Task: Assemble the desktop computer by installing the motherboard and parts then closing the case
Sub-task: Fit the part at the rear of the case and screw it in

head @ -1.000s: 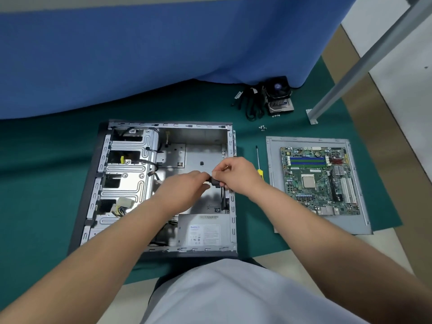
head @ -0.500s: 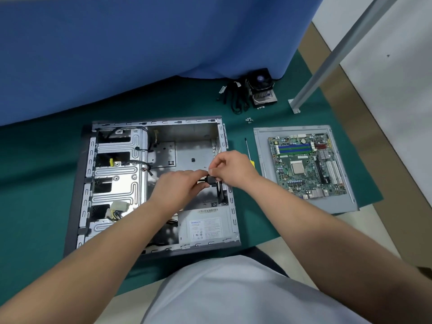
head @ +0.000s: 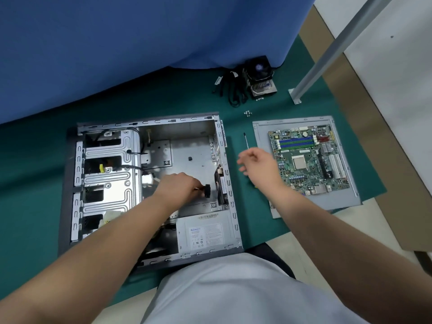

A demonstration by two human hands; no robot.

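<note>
Grey steel surrounds our left hand, which reaches down into the open case lying on its side on the green mat and pinches a small black connector on its wires, close to the rear wall of the chassis. Our right hand hovers loose and holding nothing, fingers relaxed, between the case and the motherboard; it is blurred, so we cannot tell exactly how the fingers lie. That board sits outside the case on the grey side panel to our right, so the main install is not yet done, we judge. A screwdriver lies on the mat between case and panel, partly under our right hand, and a few loose screws rest just beyond its tip. Further back sit the cooler fan and a tangle of black cables. Several risks follow. If the connector and its wires are left lying on the case floor, the board could trap or pinch them when we lower it in. A careless sweep of the right hand could scatter the screws or knock the screwdriver toward the board. Bare fingers landing on the socket in the board's centre could damage it.
</note>
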